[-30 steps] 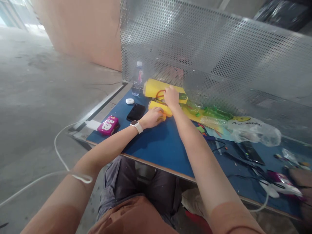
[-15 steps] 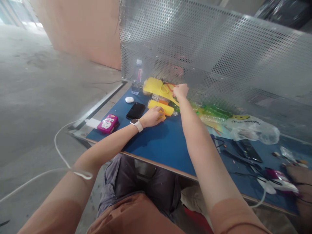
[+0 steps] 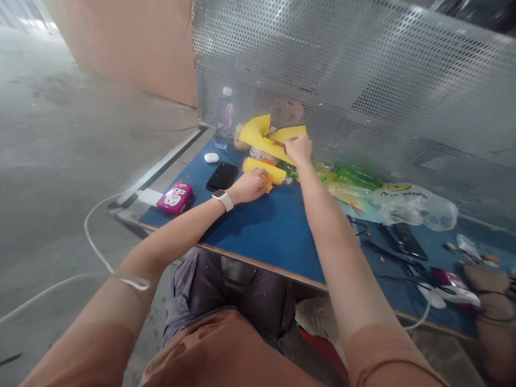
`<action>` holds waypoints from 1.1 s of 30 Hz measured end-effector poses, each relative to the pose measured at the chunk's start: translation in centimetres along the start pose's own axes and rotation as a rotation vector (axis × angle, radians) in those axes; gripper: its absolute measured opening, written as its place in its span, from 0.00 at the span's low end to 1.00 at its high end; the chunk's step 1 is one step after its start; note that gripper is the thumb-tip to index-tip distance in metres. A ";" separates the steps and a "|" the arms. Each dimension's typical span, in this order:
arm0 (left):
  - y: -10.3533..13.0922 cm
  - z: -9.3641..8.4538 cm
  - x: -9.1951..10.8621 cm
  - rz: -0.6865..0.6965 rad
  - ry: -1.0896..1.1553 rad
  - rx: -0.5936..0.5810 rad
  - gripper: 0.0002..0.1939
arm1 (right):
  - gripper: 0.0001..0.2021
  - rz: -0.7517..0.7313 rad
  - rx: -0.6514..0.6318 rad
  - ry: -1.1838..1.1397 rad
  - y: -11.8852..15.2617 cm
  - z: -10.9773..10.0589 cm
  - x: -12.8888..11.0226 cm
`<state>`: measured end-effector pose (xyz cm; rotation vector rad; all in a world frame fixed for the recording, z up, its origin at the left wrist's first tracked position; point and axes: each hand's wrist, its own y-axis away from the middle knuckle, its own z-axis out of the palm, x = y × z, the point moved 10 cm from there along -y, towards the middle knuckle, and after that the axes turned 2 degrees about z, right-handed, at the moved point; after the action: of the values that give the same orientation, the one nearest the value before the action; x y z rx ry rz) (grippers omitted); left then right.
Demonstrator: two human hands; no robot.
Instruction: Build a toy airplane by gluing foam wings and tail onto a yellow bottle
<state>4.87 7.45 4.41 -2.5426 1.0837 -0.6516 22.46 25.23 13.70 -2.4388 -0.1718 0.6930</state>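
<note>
My left hand (image 3: 253, 184) rests with curled fingers on a bottle wrapped in yellow paper (image 3: 262, 167), which lies on its side on the blue table. Its clear neck points right. Farther back, my right hand (image 3: 299, 148) is closed at what look like scissors with yellow and orange handles (image 3: 274, 141); the blades are hidden. Around them, a yellow paper sheet (image 3: 255, 129) bends up in flaps on both sides. Behind the wrapped bottle, partly covered by the sheet, are a patterned lump (image 3: 262, 155) and a beige one (image 3: 241, 138).
A water bottle (image 3: 224, 118), white earbud case (image 3: 212, 157), black phone (image 3: 222, 176) and magenta power socket (image 3: 176, 198) stand left. Green plastic bottles (image 3: 357, 178) and a clear bag (image 3: 427, 208) lie right. Behind rises a perforated metal panel (image 3: 342, 70). Another person's arm (image 3: 494, 301) shows far right.
The yellow sheet has bent up into flaps at left and right, and the scissors' handles have turned beside my right hand. My left hand stays on the wrapped bottle. The view has shifted slightly.
</note>
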 end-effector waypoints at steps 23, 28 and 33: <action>0.2 -1.1 -2.4 -0.074 0.110 0.095 0.12 | 0.41 -0.233 -0.380 0.147 14.9 1.0 1.0; 0.3 -1.9 -2.8 -0.091 0.155 0.163 0.09 | 0.35 -0.230 -0.394 0.125 15.6 -0.6 1.1; 0.5 -2.4 -2.9 -0.092 0.236 0.240 0.11 | 0.36 -0.255 -0.424 0.067 17.5 -1.9 1.2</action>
<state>1.59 9.04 5.42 -2.3616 0.8986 -1.0604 23.83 10.26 4.39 -2.7641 -0.6486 0.4983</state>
